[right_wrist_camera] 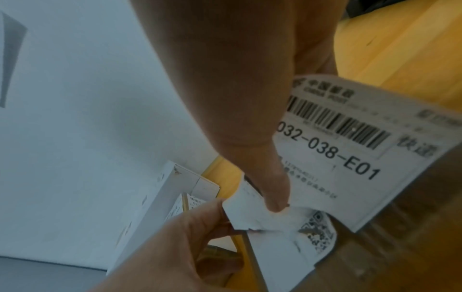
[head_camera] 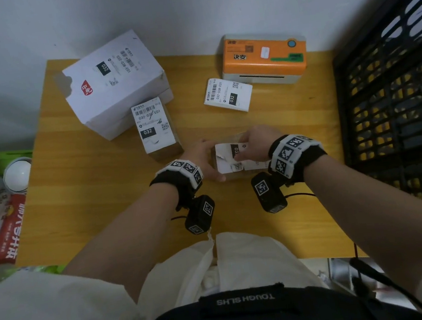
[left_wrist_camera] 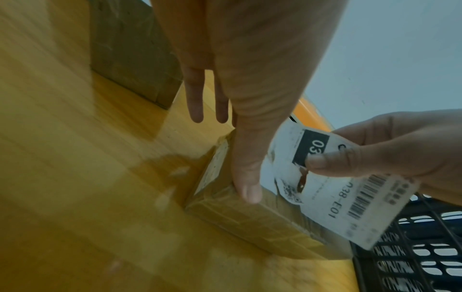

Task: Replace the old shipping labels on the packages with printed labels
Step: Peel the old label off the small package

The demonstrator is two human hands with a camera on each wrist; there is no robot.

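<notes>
A small brown cardboard box lies on the yellow wooden table in front of me. My left hand holds its left end, thumb along the top edge and fingers down the far side. My right hand pinches the old white shipping label, printed 032-038-E01. The label is torn and partly lifted off the box top, with a scrap bearing a QR code still stuck. A printed label lies in front of the orange label printer.
A large white box with a label stands at the back left, and a brown box with a label lies beside it. A black plastic crate borders the table's right side. Bags and a white round container sit off the left edge.
</notes>
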